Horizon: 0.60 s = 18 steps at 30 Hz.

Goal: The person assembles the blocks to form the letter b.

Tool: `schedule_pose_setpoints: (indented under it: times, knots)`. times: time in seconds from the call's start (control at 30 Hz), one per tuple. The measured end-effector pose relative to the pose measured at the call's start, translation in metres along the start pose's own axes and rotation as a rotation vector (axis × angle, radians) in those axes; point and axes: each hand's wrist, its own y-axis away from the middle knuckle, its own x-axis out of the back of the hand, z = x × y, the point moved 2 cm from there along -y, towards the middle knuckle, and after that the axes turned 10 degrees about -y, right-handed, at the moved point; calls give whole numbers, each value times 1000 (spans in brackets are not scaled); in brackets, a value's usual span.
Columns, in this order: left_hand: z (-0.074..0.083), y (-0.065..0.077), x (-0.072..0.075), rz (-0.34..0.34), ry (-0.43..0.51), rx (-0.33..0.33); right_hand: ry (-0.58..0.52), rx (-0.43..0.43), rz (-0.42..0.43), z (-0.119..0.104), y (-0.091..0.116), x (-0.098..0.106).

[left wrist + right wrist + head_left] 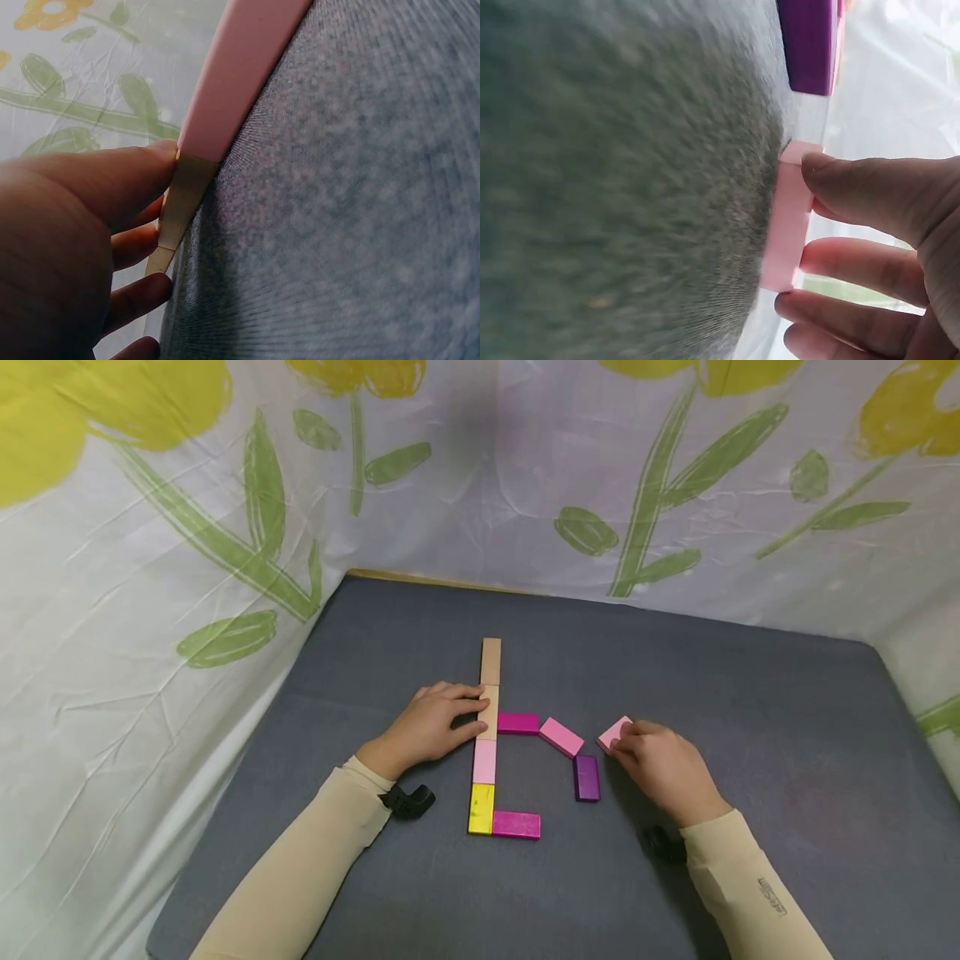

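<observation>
My left hand (433, 728) rests its fingertips on a natural wood block (489, 706) in an upright column of blocks. In the left wrist view, the thumb tip sits where that wood block (187, 191) meets a pink block (238, 79). To the right, my right hand (667, 767) holds a separate pink block (613, 733) between thumb and fingers, low over the table. The right wrist view shows this pink block (787, 225) close to the cloth, with a purple block (810, 49) beyond it. Fingers partly cover the held block in the head view.
The column also has another wood block (491, 662), a light pink block (484, 762) and a yellow block (482, 808). Magenta blocks (518, 723) (516, 825) branch right. A tilted pink block (562, 737) lies near the purple one. Dark grey cloth (787, 777) covers the table.
</observation>
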Motion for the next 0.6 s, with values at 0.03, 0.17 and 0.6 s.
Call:
schedule_pose_setpoints:
  times: [0.03,0.17,0.6]
  knots:
    - [0,0,0,-1,-1,1,-4,0,6,-1,3,0]
    - [0,0,2,-18,5,7,-11,5,34,-6,15,0]
    - [2,0,4,-33,5,8,-17,-12,120,-25,54,5]
